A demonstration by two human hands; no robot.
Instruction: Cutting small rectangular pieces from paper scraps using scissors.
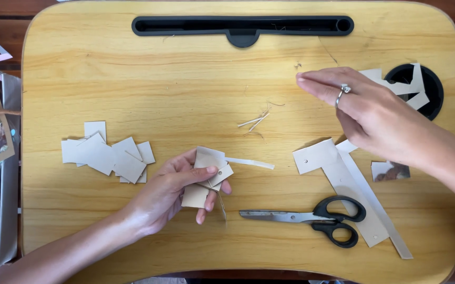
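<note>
Seen from above over a rounded wooden lap desk (133, 68). Left hand (177, 192) closed around a small stack of cardboard squares (206, 176), thumb pressed on top and fingers curled beneath, held just above the desk near its middle. Right hand (366, 113) hovering over the upper right part of the desk, fingers stretched flat and together, pointing left, a ring on one finger, holding nothing that shows. Between the two hands, a thin white paper strip (251, 163) lying just beside the held stack, and a few pale slivers and threads (255, 122) higher up. To the left of the left hand, a loose pile of cut cardboard squares (106, 152) overlapping one another. Below the right hand, a larger piece of cardboard (324, 160) with a long paper strip (380, 213) laid across it, and black-handled scissors (311, 218) resting shut, blades pointing left. Paper scraps (409, 87) lodged in the round black cup hole (432, 100) at the right edge.
</note>
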